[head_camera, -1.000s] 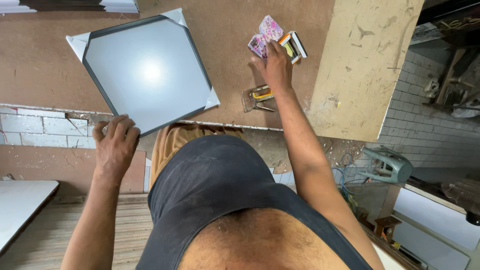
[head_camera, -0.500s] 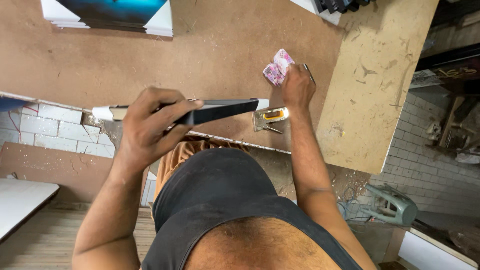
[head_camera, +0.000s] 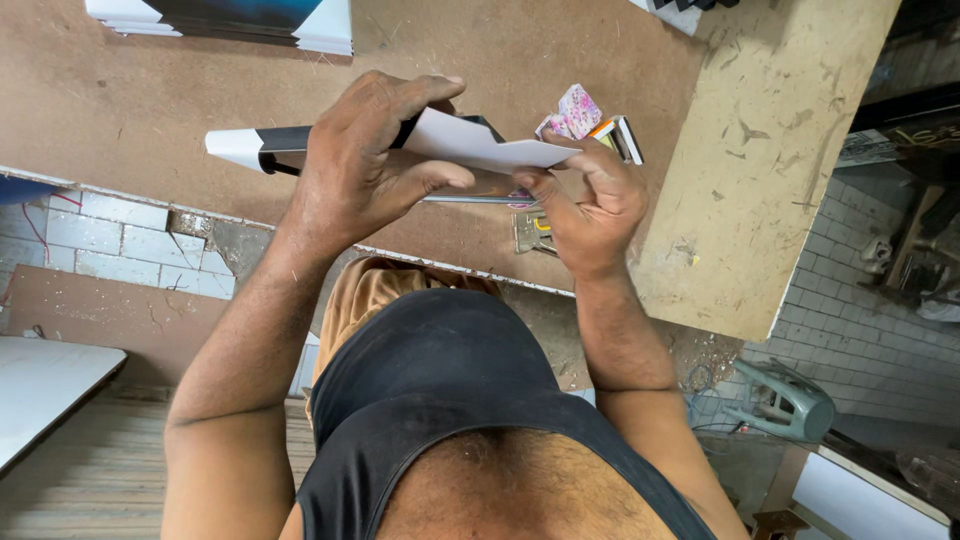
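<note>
Framing w/shop: scuffed board workbench (head_camera: 150, 90), stacked frames (head_camera: 230, 20), bare tiled wall (head_camera: 860, 330).

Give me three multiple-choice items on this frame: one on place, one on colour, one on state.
1. Where is the picture frame?
A. Flat on the floor
B. Held edge-on above the brown workbench
C. Leaning on the tiled wall

2. What colour are the frame's corner protectors?
A. White
B. Red
C. Green

3. How are the hands engaged?
A. Both rest empty on the bench
B. Only one touches the frame
C. Both grip the frame

Answers:
1 B, the frame is seen edge-on in the air over the bench top.
2 A, the cap at the frame's far end is plainly white.
3 C, the left hand wraps the frame's middle and the right hand pinches its white corner.
</note>
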